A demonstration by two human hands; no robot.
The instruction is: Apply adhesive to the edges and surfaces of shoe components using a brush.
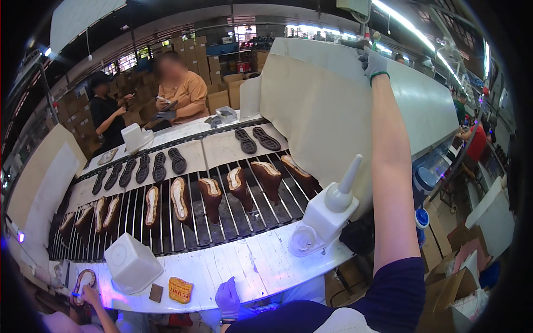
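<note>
My right arm is stretched far up, and my gloved right hand (373, 64) is at the top of the large pale machine hood (316, 94). Its fingers are bent beside a small dark thing (354, 43); what they grip is too small to make out. Low at the near table edge is my left hand (227, 298), in a thin glove tinted violet by the light, with fingers extended and nothing seen in it. Brown shoe uppers (179, 198) stand bottom up along the conveyor's metal rods (195, 222). Black shoe soles (160, 166) lie in a row behind them.
A white spouted bottle (327, 211) stands at the right of the white table (222, 266); a white container (132, 263), a yellow packet (180, 290) and a brown block (156, 293) are left. A co-worker's hand (89, 295) holds an upper. Two people work across the conveyor.
</note>
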